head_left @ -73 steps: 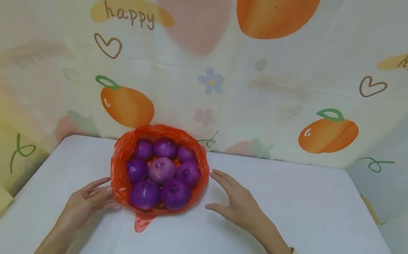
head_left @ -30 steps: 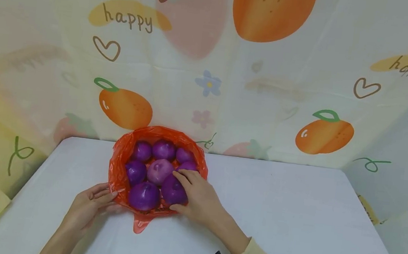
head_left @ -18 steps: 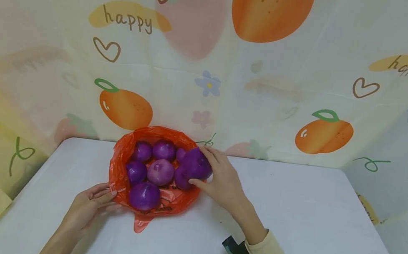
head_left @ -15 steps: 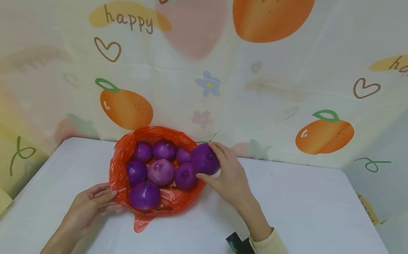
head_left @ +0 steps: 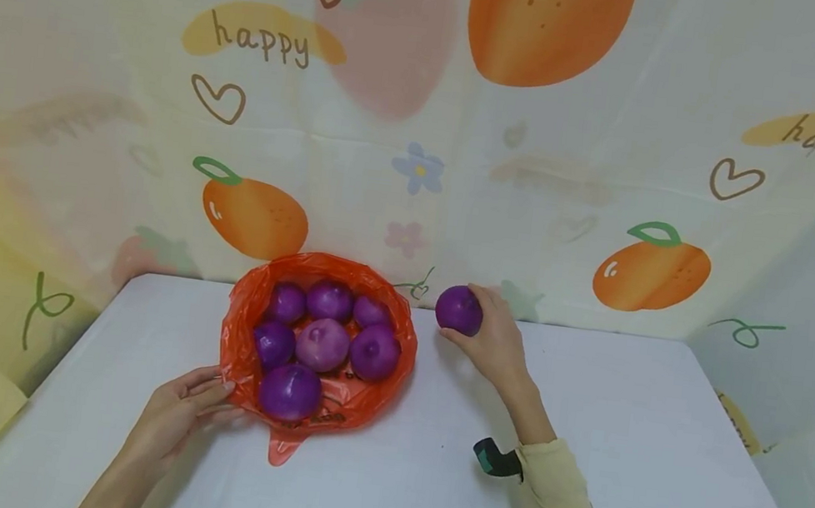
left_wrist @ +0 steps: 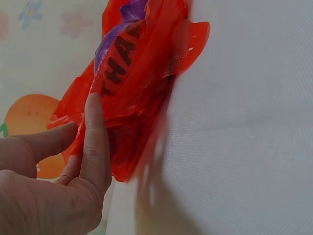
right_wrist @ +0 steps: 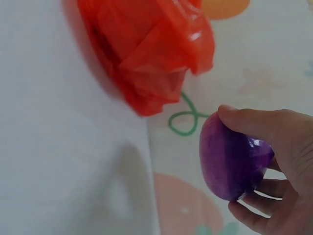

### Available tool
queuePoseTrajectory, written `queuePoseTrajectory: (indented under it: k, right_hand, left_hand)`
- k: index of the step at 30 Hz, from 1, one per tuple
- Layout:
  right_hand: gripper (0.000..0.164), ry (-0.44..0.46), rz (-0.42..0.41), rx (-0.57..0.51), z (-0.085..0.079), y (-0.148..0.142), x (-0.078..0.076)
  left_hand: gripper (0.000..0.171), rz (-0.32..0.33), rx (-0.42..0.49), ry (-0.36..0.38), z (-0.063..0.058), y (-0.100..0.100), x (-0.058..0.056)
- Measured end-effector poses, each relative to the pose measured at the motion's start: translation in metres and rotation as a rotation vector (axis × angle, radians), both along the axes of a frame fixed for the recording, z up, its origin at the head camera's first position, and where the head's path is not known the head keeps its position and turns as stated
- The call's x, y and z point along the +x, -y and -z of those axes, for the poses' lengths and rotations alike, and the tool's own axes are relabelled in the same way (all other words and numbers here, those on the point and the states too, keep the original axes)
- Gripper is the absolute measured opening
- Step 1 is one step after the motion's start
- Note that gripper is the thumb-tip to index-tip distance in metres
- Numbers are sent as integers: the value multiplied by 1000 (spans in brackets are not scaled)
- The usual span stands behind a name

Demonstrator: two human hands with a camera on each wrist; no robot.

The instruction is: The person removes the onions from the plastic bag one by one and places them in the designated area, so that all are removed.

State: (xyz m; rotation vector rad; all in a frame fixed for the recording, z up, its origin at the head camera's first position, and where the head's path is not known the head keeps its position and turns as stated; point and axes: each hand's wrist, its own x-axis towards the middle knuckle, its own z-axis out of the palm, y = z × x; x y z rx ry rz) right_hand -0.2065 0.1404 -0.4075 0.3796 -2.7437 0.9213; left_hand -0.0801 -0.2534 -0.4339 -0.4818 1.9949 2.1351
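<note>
My right hand (head_left: 499, 340) grips a purple onion (head_left: 457, 310) between thumb and fingers, above the table's back edge and right of the red plastic bag (head_left: 234, 352). The right wrist view shows the onion (right_wrist: 227, 161) from the side, its pointed tip toward the palm. At the bag's left side, my left hand (head_left: 170, 416) pinches its edge; in the left wrist view the thumb and fingers (left_wrist: 95, 142) close on the thin plastic. The bag is spread wide, with several more purple onions (head_left: 322, 345) inside and a bare patch of plastic at its front right.
The bag stands on a white table (head_left: 441, 492) near its back edge. Behind the table hangs a light cloth (head_left: 552, 245) printed with fruit, hearts and flowers. A black strap-like piece (head_left: 497, 459) sticks out beside the right sleeve (head_left: 562, 489).
My right hand has reached into the bag, taken the front-right onion and carried it up and right, out past the rim. My left hand has come to pinch the bag's edge and stays there.
</note>
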Motion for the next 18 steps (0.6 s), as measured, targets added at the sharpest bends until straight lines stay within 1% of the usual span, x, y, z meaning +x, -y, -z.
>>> queuePoseTrajectory:
  k: [7,13,18]
  right_hand:
    - [75,87,13,14,21,-2,-15]
    - [75,146,9,27,37,3,-24]
    - [76,136,-2,36,42,7,-31]
  left_hand:
    - [56,-5,16,3,3,0,-1]
    - [58,-1,5,17,2,-1,0]
    - [58,2,-3,19,1,0,0]
